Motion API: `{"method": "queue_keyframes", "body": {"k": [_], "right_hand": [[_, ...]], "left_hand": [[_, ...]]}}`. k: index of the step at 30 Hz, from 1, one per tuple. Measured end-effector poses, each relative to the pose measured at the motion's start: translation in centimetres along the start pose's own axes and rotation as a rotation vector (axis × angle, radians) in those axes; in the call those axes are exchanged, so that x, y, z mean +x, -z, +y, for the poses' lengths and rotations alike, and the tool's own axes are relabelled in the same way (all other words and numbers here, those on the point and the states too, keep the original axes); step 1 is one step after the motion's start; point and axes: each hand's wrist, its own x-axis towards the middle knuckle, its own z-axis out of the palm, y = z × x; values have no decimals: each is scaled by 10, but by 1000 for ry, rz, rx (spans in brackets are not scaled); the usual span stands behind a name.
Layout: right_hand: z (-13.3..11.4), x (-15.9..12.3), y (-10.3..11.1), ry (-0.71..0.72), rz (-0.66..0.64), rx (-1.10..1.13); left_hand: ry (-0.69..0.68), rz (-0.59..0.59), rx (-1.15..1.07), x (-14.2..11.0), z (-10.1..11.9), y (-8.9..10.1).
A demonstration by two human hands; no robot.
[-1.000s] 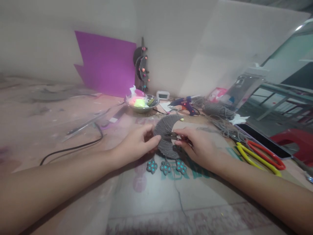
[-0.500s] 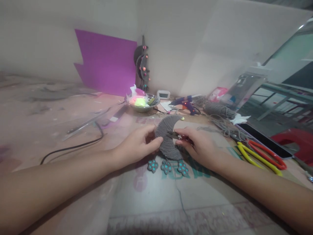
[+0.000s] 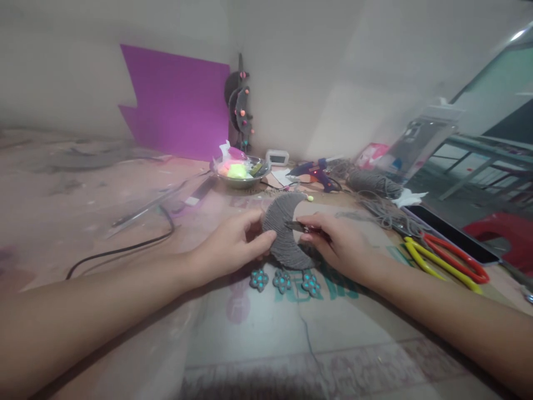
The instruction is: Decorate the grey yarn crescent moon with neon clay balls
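A crescent moon wrapped in grey yarn (image 3: 283, 233) is held over the table, with a small yellowish bead (image 3: 310, 198) at its upper tip. My left hand (image 3: 245, 239) pinches its outer left edge between thumb and fingers. On the inner curve, my right hand (image 3: 328, 236) is closed around a small dark pointed tool, perhaps tweezers (image 3: 296, 226), whose tip touches the yarn. Three grey flowers with turquoise dots, one of them the left flower (image 3: 259, 280), hang or lie just below the crescent.
A bowl of colourful clay packs (image 3: 239, 176) stands behind, beside a glue gun (image 3: 314, 173) and a small white clock (image 3: 277, 158). To the right lie a grey yarn ball (image 3: 375, 183), a phone (image 3: 453, 233) and red-and-yellow-handled pliers or scissors (image 3: 443, 266). Purple card (image 3: 179, 105) leans on the wall.
Both hands keep their hold on the crescent and the tool, which have barely moved. The whole view has shifted slightly.
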Motion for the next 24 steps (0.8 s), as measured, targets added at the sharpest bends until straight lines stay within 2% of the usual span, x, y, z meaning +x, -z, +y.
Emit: {"method": "queue_keyframes", "body": {"k": [12,17,24], "right_hand": [[0,-1,1,-10,0,1],[-6,1,8,-1,114,77],[0,4,16,-75,193,-13]], "left_hand": [[23,-3,-50,1,-4,0],[48,3,-107,3,0,-1],[63,-3,-127,3,-2,0]]}}
